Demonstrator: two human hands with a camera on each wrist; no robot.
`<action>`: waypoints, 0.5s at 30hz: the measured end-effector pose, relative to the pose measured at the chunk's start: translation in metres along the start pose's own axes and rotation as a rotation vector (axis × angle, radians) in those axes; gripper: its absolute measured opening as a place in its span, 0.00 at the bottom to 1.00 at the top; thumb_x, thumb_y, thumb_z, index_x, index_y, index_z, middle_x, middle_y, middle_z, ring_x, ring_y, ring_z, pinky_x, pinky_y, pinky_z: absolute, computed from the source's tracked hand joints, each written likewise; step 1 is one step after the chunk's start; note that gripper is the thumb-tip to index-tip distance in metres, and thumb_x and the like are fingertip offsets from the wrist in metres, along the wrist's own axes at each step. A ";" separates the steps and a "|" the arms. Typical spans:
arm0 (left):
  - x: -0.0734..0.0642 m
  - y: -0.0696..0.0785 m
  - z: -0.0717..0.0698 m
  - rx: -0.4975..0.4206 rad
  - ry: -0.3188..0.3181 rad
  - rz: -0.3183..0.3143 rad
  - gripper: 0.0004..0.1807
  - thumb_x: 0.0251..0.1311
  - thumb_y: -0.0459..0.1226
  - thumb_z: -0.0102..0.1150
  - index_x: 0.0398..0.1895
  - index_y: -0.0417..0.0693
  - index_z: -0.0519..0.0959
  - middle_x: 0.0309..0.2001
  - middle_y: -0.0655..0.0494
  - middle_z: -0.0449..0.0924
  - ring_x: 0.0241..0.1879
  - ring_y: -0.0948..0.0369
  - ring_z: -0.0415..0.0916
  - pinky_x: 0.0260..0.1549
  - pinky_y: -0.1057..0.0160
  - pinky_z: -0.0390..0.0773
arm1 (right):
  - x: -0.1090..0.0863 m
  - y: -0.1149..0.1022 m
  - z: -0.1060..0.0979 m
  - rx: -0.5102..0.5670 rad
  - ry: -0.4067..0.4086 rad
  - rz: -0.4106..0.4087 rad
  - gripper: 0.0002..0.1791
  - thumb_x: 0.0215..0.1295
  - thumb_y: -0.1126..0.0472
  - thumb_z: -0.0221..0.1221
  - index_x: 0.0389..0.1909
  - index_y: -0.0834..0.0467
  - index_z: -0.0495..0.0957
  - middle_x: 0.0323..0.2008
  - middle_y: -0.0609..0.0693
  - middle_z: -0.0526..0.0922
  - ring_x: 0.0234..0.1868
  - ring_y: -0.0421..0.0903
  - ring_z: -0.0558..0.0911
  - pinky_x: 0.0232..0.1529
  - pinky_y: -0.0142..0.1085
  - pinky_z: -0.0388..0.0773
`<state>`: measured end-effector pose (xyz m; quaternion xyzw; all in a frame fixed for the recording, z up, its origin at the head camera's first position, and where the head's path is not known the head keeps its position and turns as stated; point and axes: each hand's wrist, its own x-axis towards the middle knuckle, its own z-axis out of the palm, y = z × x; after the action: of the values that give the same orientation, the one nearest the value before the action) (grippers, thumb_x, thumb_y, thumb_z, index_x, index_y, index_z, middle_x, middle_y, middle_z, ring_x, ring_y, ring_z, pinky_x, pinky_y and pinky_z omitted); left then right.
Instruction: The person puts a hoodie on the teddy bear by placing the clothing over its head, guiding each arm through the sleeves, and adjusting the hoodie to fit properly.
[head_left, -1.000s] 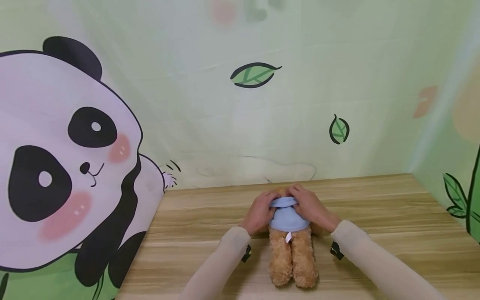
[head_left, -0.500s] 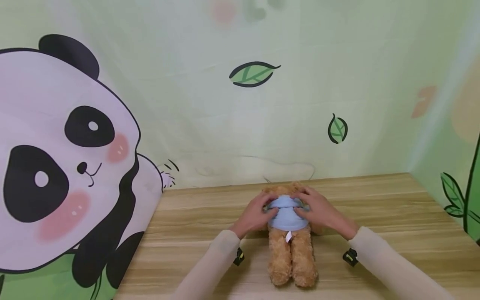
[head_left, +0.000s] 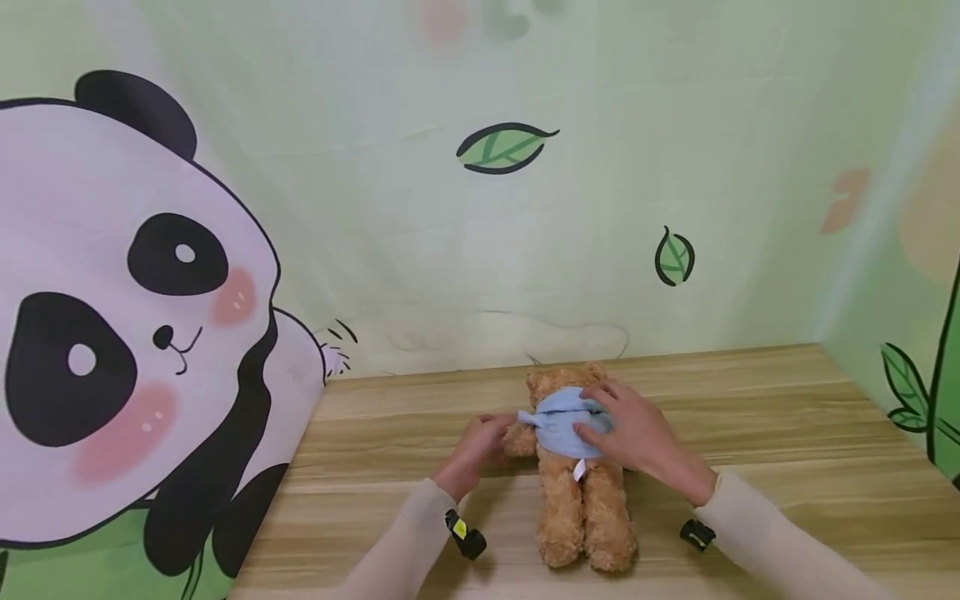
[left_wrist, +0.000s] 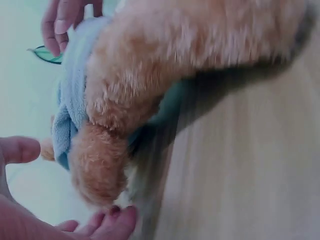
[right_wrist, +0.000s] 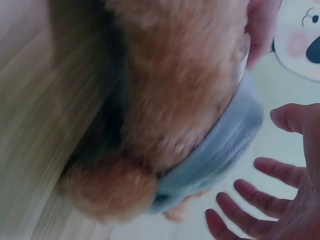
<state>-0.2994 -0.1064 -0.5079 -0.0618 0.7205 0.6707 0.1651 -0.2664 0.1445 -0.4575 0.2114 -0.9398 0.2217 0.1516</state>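
Note:
A brown plush teddy bear lies stretched out on the table, its back up and a small white tag below its blue garment. The garment is bunched across the upper back, and a bit of cloth sticks out at the left. My left hand is beside the bear's left-side arm; in the left wrist view its fingertips lie right at the paw's end, thumb apart. Over the right of the back, my right hand has its fingers spread, near the blue cloth, gripping nothing.
The wood-grain table ends at the back against a pale green backdrop printed with leaves and a large panda. Each wrist carries a small black camera, such as the left camera.
Both hands have left the upper edge of the garment, uncovering the bear's head. My left hand has moved left and down to the arm; the right has spread over the back.

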 end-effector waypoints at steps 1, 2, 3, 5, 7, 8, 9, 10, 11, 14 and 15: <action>0.000 -0.004 -0.001 -0.021 -0.041 -0.033 0.35 0.65 0.51 0.56 0.67 0.38 0.63 0.65 0.35 0.66 0.55 0.48 0.75 0.55 0.49 0.76 | -0.001 -0.003 0.000 -0.004 -0.010 0.007 0.26 0.62 0.44 0.62 0.56 0.54 0.78 0.55 0.56 0.79 0.53 0.58 0.80 0.46 0.53 0.79; 0.000 -0.007 -0.002 -0.053 -0.089 -0.051 0.33 0.66 0.50 0.55 0.66 0.38 0.65 0.65 0.34 0.66 0.55 0.47 0.76 0.55 0.49 0.77 | -0.001 -0.006 0.000 -0.010 -0.018 0.015 0.26 0.62 0.43 0.62 0.56 0.54 0.78 0.55 0.56 0.79 0.53 0.58 0.80 0.47 0.54 0.79; 0.001 -0.010 -0.002 -0.082 -0.138 -0.073 0.30 0.66 0.50 0.54 0.64 0.40 0.68 0.65 0.34 0.67 0.56 0.46 0.76 0.56 0.49 0.77 | -0.002 -0.009 0.000 -0.015 -0.025 0.023 0.27 0.61 0.43 0.62 0.56 0.54 0.78 0.54 0.56 0.79 0.52 0.58 0.80 0.47 0.54 0.79; 0.003 -0.015 0.000 -0.164 -0.229 -0.099 0.26 0.68 0.47 0.53 0.62 0.41 0.70 0.63 0.34 0.70 0.56 0.45 0.77 0.58 0.50 0.77 | -0.002 -0.013 0.002 -0.017 -0.040 0.046 0.27 0.61 0.42 0.63 0.56 0.54 0.78 0.54 0.56 0.79 0.52 0.58 0.80 0.47 0.54 0.79; 0.004 -0.020 0.002 -0.213 -0.297 -0.101 0.19 0.69 0.44 0.52 0.57 0.43 0.74 0.60 0.39 0.75 0.56 0.48 0.78 0.60 0.51 0.75 | -0.002 -0.016 0.004 -0.011 -0.052 0.069 0.28 0.60 0.41 0.63 0.55 0.54 0.78 0.54 0.56 0.79 0.50 0.58 0.81 0.46 0.53 0.79; 0.005 -0.022 0.004 -0.248 -0.329 -0.101 0.16 0.70 0.42 0.52 0.54 0.43 0.76 0.58 0.41 0.78 0.55 0.49 0.78 0.61 0.51 0.74 | -0.002 -0.017 0.006 -0.005 -0.059 0.081 0.28 0.60 0.40 0.64 0.55 0.53 0.78 0.54 0.55 0.79 0.49 0.58 0.81 0.45 0.52 0.79; 0.005 -0.023 0.006 -0.275 -0.354 -0.102 0.13 0.70 0.40 0.52 0.50 0.44 0.77 0.55 0.44 0.80 0.55 0.51 0.78 0.63 0.51 0.72 | -0.002 -0.018 0.007 0.001 -0.062 0.090 0.29 0.59 0.40 0.64 0.55 0.53 0.78 0.54 0.55 0.78 0.49 0.58 0.81 0.44 0.52 0.79; 0.005 -0.024 0.008 -0.302 -0.380 -0.093 0.10 0.70 0.38 0.51 0.48 0.45 0.78 0.52 0.47 0.81 0.54 0.53 0.78 0.64 0.51 0.71 | -0.003 -0.019 0.009 0.005 -0.061 0.097 0.29 0.59 0.40 0.64 0.55 0.53 0.78 0.55 0.55 0.78 0.49 0.58 0.81 0.45 0.52 0.79; 0.005 -0.025 0.009 -0.326 -0.405 -0.095 0.08 0.70 0.38 0.52 0.45 0.48 0.80 0.49 0.52 0.83 0.53 0.56 0.79 0.63 0.52 0.71 | -0.003 -0.019 0.010 0.007 -0.060 0.101 0.29 0.58 0.40 0.65 0.55 0.53 0.78 0.55 0.55 0.77 0.49 0.58 0.81 0.44 0.52 0.79; 0.004 -0.027 0.015 -0.381 -0.425 -0.085 0.08 0.70 0.35 0.51 0.41 0.50 0.81 0.45 0.56 0.84 0.51 0.60 0.79 0.64 0.52 0.70 | -0.003 -0.020 0.013 0.001 -0.047 0.102 0.29 0.58 0.41 0.65 0.55 0.52 0.78 0.55 0.56 0.77 0.48 0.58 0.81 0.44 0.52 0.79; 0.004 -0.026 0.017 -0.390 -0.427 -0.077 0.08 0.70 0.35 0.51 0.41 0.50 0.81 0.44 0.57 0.84 0.50 0.60 0.79 0.64 0.51 0.70 | -0.003 -0.020 0.013 0.000 -0.042 0.100 0.29 0.58 0.41 0.65 0.55 0.53 0.78 0.55 0.57 0.77 0.48 0.58 0.81 0.44 0.53 0.79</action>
<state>-0.2923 -0.0920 -0.5346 0.0227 0.5240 0.7876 0.3234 -0.2575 0.1232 -0.4628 0.1686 -0.9522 0.2243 0.1205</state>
